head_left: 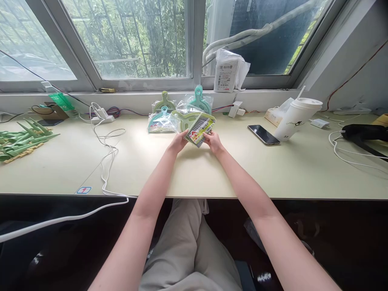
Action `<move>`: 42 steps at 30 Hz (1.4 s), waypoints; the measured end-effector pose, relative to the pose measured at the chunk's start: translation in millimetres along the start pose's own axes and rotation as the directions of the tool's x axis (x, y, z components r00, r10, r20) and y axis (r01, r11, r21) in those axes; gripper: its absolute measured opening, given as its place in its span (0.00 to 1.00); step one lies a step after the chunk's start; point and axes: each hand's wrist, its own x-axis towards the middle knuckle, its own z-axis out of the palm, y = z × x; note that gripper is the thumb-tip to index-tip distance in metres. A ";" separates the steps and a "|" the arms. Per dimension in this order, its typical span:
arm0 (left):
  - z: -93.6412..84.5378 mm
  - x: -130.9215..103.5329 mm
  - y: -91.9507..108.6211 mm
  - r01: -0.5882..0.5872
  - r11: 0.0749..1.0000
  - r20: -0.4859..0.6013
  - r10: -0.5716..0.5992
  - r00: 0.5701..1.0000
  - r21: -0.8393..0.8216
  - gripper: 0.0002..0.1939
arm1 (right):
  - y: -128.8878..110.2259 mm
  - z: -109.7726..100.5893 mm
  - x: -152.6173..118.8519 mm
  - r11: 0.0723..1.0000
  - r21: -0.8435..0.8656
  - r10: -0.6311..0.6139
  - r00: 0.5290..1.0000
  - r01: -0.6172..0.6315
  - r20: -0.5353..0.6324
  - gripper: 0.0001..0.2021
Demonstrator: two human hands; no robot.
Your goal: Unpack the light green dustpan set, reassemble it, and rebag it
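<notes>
Above the middle of the table, a green dustpan set [188, 119] in clear plastic, with a printed label card, is held between both hands. My left hand [178, 141] has its fingers closed on the lower left side of the package. On the right, my right hand [213, 141] grips the edge by the label. Just behind stand other wrapped sets: a light teal one [163, 121], an olive one [164, 101] and a teal one [199, 100] near the window sill. The fingers behind the package are hidden.
A phone [263, 134] and a white cup [295, 121] with a straw are at the right. White cables [106, 157] trail over the table's left part and front edge. Green leaf-like pieces [24, 139] lie far left. A wrapped box [227, 74] sits on the sill.
</notes>
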 end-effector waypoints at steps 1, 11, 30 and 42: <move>1.5 -0.3 -1.5 0.039 0.999 0.037 -0.040 0.999 0.019 0.12 | -0.3 -0.4 0.5 1.000 0.010 -0.010 1.000 0.010 -0.017 0.08; 7.6 3.9 -8.8 0.038 0.998 0.040 -0.039 0.998 0.042 0.13 | -2.0 -1.2 0.5 0.999 0.045 -0.009 0.998 0.012 -0.055 0.07; 6.2 0.5 2.7 -0.073 0.996 -0.023 0.072 0.997 -0.059 0.16 | -3.0 2.6 0.1 0.995 -0.014 -0.100 0.994 0.099 -0.045 0.12; 12.5 0.8 -7.2 -0.001 0.991 0.099 -0.012 0.995 0.130 0.19 | 1.0 -1.3 5.0 0.991 0.042 -0.125 0.988 0.130 -0.090 0.12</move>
